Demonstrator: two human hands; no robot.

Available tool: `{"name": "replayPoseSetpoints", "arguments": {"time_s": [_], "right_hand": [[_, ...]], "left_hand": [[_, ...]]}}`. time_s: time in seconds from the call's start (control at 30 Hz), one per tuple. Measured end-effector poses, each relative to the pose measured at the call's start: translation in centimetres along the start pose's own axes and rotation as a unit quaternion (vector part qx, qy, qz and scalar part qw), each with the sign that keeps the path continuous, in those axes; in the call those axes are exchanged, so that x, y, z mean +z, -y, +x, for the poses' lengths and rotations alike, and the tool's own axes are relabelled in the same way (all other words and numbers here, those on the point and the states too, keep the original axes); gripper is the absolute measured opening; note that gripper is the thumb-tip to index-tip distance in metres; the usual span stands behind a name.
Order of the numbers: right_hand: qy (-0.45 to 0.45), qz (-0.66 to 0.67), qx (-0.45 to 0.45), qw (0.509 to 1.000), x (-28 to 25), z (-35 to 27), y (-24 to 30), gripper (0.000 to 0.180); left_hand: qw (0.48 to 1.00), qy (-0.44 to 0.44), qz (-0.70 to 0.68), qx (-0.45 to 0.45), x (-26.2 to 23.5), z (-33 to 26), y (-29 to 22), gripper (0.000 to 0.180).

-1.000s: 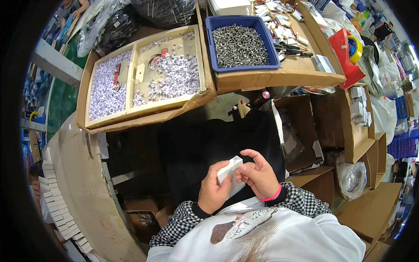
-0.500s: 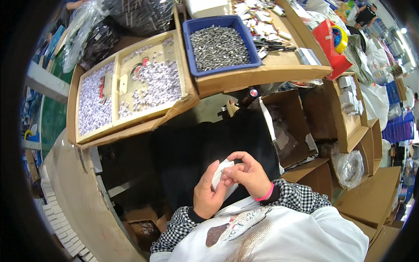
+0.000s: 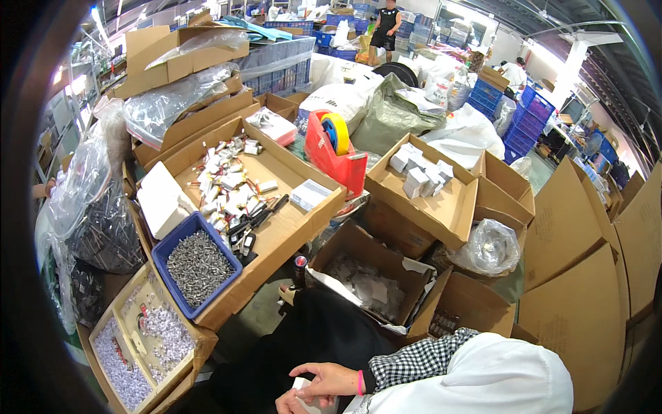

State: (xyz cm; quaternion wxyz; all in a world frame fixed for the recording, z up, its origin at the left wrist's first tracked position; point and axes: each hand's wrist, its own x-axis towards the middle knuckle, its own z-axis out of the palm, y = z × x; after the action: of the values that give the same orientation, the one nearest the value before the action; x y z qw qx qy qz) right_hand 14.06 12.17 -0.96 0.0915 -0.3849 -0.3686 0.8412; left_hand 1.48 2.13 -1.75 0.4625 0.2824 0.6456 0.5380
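At the lower edge, my left hand (image 3: pixel 287 403) and my right hand (image 3: pixel 329 381) close on a small white box (image 3: pixel 301 383) above my dark-clad lap. My right fingers lie across the top of it, with a pink band on that wrist. Only part of my left hand shows; the frame edge cuts off the rest. To the left stands a blue bin (image 3: pixel 163 250) full of small metal parts. Beside it, a two-part wooden tray (image 3: pixel 136 341) holds many tiny whitish pieces.
A cardboard tray (image 3: pixel 303 224) carries small wired battery-like packs and a red tape dispenser (image 3: pixel 345 165) stands behind it. Another carton tray (image 3: pixel 452 224) holds small white boxes. An open carton (image 3: pixel 352 238) with clear plastic pieces sits ahead. Large cardboard sheets (image 3: pixel 572 297) stand right. A person (image 3: pixel 387 31) stands far off.
The view has swung up and to the right, so my hands now sit at the lower edge. Both still hold the white box.
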Motion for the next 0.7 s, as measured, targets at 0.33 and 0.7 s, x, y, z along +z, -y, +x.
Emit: {"name": "replayPoseSetpoints", "arguments": {"time_s": [0.33,0.7], "right_hand": [[0.049,-0.183,0.073,0.979,-1.2,0.6,-2.2,0.062],[0.049,-0.22,0.088,0.97,-1.2,0.9,-1.4,0.063]], "left_hand": [[0.999,-0.032,0.023,0.013,0.4,0.4,-0.4,0.024],[0.999,-0.028,-0.02,-0.012,0.3,1.2,-0.2,0.026]]}}
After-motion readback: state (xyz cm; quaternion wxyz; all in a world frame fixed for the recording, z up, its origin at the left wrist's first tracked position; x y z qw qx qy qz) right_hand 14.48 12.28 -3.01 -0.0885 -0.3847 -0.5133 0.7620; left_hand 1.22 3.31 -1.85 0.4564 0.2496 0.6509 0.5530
